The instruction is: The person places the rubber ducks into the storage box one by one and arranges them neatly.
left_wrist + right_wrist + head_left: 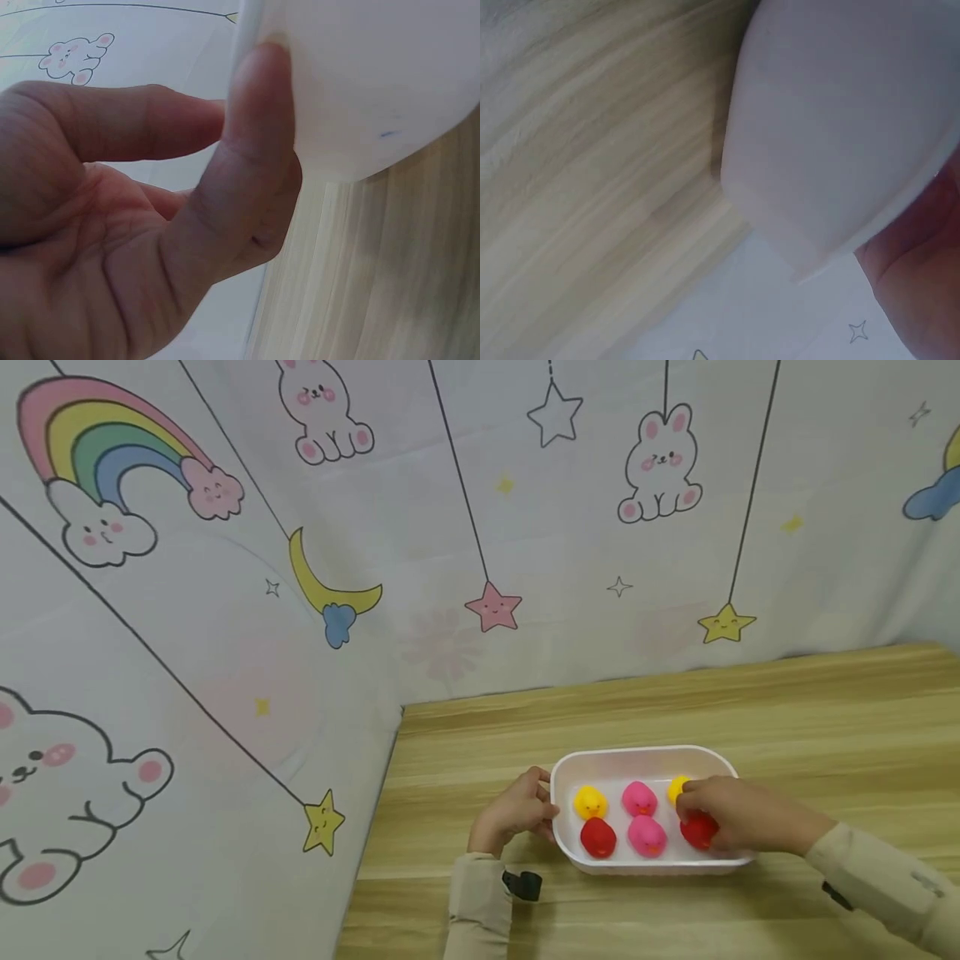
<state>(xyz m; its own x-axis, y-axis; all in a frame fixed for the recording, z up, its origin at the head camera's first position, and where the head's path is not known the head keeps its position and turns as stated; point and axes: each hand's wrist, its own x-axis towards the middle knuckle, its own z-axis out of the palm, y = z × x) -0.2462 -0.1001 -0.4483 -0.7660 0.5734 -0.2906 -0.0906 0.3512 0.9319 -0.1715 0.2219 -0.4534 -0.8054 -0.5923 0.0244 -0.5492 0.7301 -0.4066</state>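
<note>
A white plastic tray (652,866) holds several rubber ducks in two rows. In the back row are a yellow duck (590,802), a pink duck (640,798) and a partly covered yellow duck (678,787). The front row has a red duck (597,838), a pink duck (647,837) and another red duck (697,832). My left hand (517,810) pinches the tray's left rim between thumb and finger; the left wrist view shows the tray wall (375,82) there. Reaching over the right end, my right hand (738,814) grips the right red duck. Its fingertips are hidden behind the tray wall (840,127) in the right wrist view.
The tray stands on a wood-grain table (465,735). A white curtain (420,527) printed with rabbits, stars and a rainbow hangs along the table's back and left edges. Black camera mounts (522,885) sit on the wrists.
</note>
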